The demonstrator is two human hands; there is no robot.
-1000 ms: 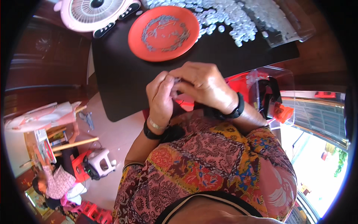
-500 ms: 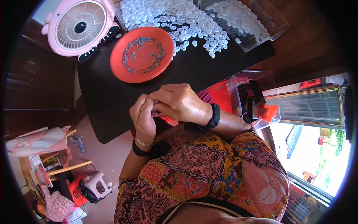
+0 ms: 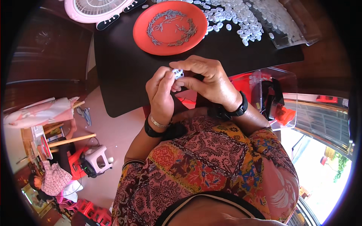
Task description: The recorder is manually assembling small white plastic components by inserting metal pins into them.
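My left hand (image 3: pixel 161 92) is closed, pinching a small white plastic piece (image 3: pixel 178 73) with dark round holes between thumb and fingers. Curved round the same piece from the other side is my right hand (image 3: pixel 211 79), its forefinger at the upper edge and its thumb at the lower. Both hands hover just over the near edge of the black table (image 3: pixel 124 75). Beyond them lies an orange-red plate (image 3: pixel 169 48) with many thin grey metal pins (image 3: pixel 164 17) scattered in a ring. White oval plastic pieces (image 3: pixel 247 28) are heaped on the table at the far right.
A clear bin (image 3: pixel 301 41) of white pieces stands far right. Below it, another clear box (image 3: pixel 290 81) holds black and orange things. A pink fan (image 3: pixel 100 9) stands far left. On the floor are a pale stool (image 3: pixel 100 160) and red stools (image 3: pixel 88 211); a person (image 3: pixel 55 179) is at lower left.
My hands have drawn a little apart, and the white piece now shows between them. The right fingers have opened wider around it. The whole view has shifted, moving the plate up and right.
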